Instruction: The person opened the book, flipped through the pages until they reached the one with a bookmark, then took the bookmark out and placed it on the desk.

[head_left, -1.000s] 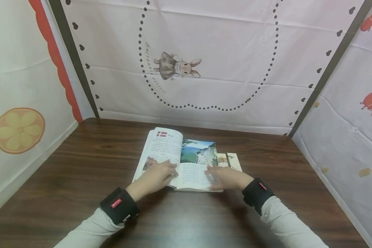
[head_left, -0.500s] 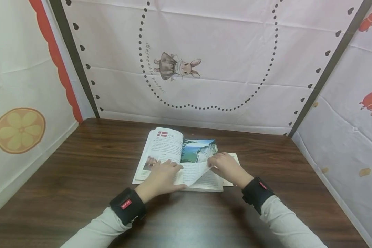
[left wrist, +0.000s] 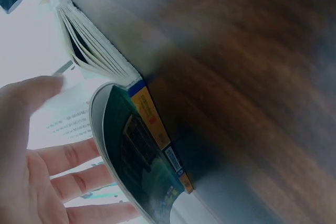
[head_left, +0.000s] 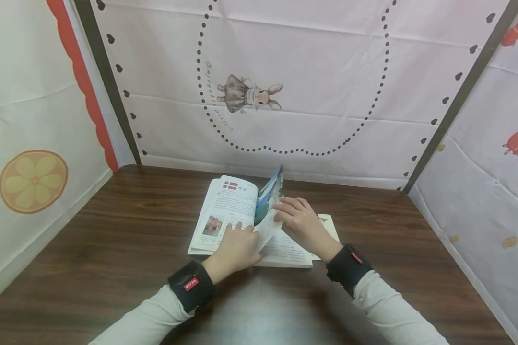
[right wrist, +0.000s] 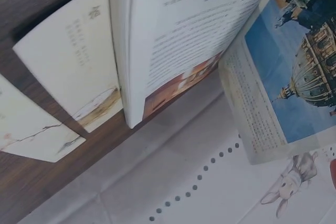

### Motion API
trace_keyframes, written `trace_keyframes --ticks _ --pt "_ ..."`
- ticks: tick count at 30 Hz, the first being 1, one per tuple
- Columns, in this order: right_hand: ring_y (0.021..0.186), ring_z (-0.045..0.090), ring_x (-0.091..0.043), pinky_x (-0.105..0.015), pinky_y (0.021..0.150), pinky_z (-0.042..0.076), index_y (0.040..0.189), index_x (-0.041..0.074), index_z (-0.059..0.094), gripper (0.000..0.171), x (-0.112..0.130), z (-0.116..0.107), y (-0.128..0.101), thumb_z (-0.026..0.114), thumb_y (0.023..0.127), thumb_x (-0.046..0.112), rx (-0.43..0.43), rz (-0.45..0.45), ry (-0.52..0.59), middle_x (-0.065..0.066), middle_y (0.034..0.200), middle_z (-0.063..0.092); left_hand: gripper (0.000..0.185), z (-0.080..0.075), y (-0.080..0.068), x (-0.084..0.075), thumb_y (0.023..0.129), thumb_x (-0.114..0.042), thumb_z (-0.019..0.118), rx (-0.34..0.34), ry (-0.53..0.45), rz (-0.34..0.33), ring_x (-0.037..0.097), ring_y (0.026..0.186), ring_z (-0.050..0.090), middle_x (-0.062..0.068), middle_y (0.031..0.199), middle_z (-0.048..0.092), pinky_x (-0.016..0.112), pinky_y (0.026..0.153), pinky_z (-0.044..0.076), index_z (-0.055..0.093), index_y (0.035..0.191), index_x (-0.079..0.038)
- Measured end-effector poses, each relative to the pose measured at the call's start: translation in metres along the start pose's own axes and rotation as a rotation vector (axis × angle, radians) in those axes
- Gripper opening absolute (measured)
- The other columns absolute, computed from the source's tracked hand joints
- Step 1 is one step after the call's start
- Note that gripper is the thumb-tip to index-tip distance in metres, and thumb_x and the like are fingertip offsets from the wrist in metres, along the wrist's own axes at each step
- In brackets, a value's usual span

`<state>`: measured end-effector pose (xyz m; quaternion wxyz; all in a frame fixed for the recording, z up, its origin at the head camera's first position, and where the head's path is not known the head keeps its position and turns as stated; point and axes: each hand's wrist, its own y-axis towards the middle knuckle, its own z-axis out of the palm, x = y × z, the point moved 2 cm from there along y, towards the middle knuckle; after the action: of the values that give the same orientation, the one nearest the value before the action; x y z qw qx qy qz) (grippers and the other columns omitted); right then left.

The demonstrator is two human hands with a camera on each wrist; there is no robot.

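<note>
An open book lies on the table, its left page printed with a red flag and a small photo. My left hand rests on that page beside the gutter, fingers spread; the left wrist view shows its fingers straight over the curved pages, above the orange and blue spine. With my right hand I pinch the outer edge of a right-hand page, which stands raised and bent toward the left. In the right wrist view the raised page's underside carries a photo of a domed building.
Cream printed cards lie at the book's right side; the right wrist view shows two such cards with a gap between. Dark wood table surrounds the book. Printed white cloth hangs behind and at both sides.
My right hand has gone from lying on the right page to gripping its edge, lifting it up and leftward. My left hand has slid right toward the gutter.
</note>
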<state>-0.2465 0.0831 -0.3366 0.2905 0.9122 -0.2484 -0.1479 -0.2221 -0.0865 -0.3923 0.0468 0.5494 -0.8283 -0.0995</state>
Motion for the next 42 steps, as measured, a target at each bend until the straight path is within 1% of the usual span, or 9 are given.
trace_keyframes --ticks 7,13,20,23,29,32,34,39,42 --pt "0.115 0.057 -0.027 -0.043 0.096 0.046 0.106 0.007 0.064 0.035 -0.004 0.0 -0.001 0.077 0.074 0.004 -0.022 0.12 0.039 -0.01 0.122 0.064 0.021 0.0 -0.001 0.003 0.076 -0.02 0.067 -0.083 -0.038 -0.016 0.026 0.069 0.058 0.009 0.076 0.061 0.044 0.066 0.05 0.066 0.085 -0.001" --pt "0.12 0.054 -0.029 -0.048 0.097 0.046 0.13 0.006 0.049 0.054 -0.017 0.004 -0.01 0.072 0.082 0.013 0.146 0.283 0.115 -0.012 0.13 0.058 0.032 -0.009 -0.004 0.018 0.087 -0.022 0.06 -0.113 -0.427 -0.214 0.013 0.046 0.05 0.012 0.065 0.062 0.024 0.04 0.035 0.064 0.088 0.009" --pt "0.124 0.052 -0.033 -0.049 0.1 0.043 0.135 0.004 0.048 0.068 -0.022 0.018 -0.028 0.074 0.08 0.035 0.578 0.357 0.2 -0.016 0.135 0.054 0.038 -0.02 -0.003 0.043 0.09 -0.016 0.056 -0.143 -0.858 -0.425 0.025 0.08 0.068 0.023 0.102 0.068 0.041 0.087 0.05 0.056 0.118 0.01" --pt "0.129 0.046 -0.035 -0.05 0.105 0.038 0.139 0.005 0.043 0.082 -0.024 0.025 -0.037 0.076 0.075 0.042 0.709 0.363 0.238 -0.018 0.14 0.048 0.046 -0.022 -0.007 0.052 0.087 -0.007 0.057 -0.224 -0.919 -0.454 0.033 0.099 0.064 0.027 0.114 0.062 0.044 0.086 0.051 0.047 0.129 0.008" --pt "0.127 0.049 -0.036 -0.05 0.105 0.039 0.138 0.004 0.044 0.09 -0.03 0.035 -0.049 0.078 0.069 0.049 0.77 0.279 0.2 -0.019 0.14 0.049 0.077 -0.02 -0.016 0.06 0.074 0.01 0.062 -0.298 -0.745 -0.389 0.046 0.128 0.041 0.03 0.14 0.041 0.061 0.102 0.034 0.033 0.143 -0.008" --pt "0.123 0.052 -0.037 -0.049 0.102 0.042 0.135 0.004 0.048 0.086 -0.033 0.036 -0.049 0.078 0.069 0.049 0.768 0.26 0.196 -0.019 0.137 0.052 0.083 -0.016 -0.017 0.057 0.07 0.014 0.062 -0.258 -0.482 -0.288 0.054 0.139 0.007 0.03 0.151 0.019 0.074 0.105 0.008 0.037 0.143 -0.014" --pt "0.122 0.052 -0.039 -0.05 0.101 0.042 0.135 0.006 0.05 0.083 -0.033 0.036 -0.049 0.078 0.069 0.049 0.773 0.261 0.216 -0.019 0.137 0.052 0.081 -0.013 -0.018 0.052 0.07 0.012 0.063 -0.206 -0.277 -0.178 0.057 0.138 -0.001 0.029 0.153 0.014 0.078 0.101 0.005 0.042 0.141 -0.02" --pt "0.125 0.048 -0.041 -0.052 0.101 0.041 0.136 0.01 0.049 0.082 -0.031 0.037 -0.047 0.078 0.07 0.047 0.811 0.314 0.256 -0.018 0.14 0.049 0.059 -0.007 -0.019 0.035 0.081 0.004 0.061 -0.031 0.042 0.213 0.044 0.14 0.023 0.016 0.152 0.031 0.068 0.106 0.022 0.055 0.132 -0.024" --pt "0.127 0.047 -0.041 -0.053 0.102 0.04 0.137 0.01 0.048 0.081 -0.03 0.038 -0.047 0.078 0.071 0.047 0.825 0.334 0.259 -0.018 0.141 0.048 0.043 -0.009 -0.018 0.029 0.086 -0.003 0.059 0.06 0.05 0.24 0.038 0.136 0.035 0.011 0.146 0.043 0.064 0.103 0.032 0.061 0.125 -0.02"
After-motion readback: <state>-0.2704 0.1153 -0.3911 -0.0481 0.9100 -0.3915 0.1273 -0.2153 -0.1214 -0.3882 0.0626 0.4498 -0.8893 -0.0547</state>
